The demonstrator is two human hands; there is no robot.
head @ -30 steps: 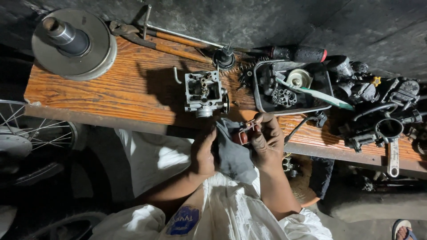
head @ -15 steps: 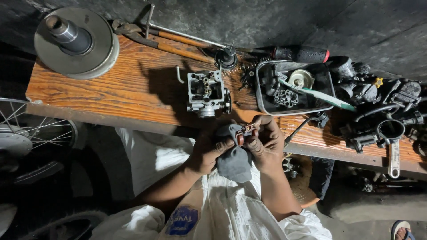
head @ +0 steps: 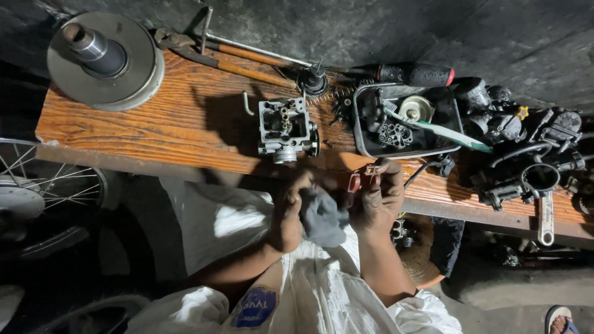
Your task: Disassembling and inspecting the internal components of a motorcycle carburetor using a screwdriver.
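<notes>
While crumpled, soft grey rag [head: 322, 218]

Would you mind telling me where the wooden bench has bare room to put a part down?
Free: the wooden bench between the round metal clutch drum and the grey carburettor body. Crowded: the black tray and everything to its right.

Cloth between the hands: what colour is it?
Grey, a dull blue-grey; the cloth shows best in the head view, bunched between the left hand and right hand.
</notes>
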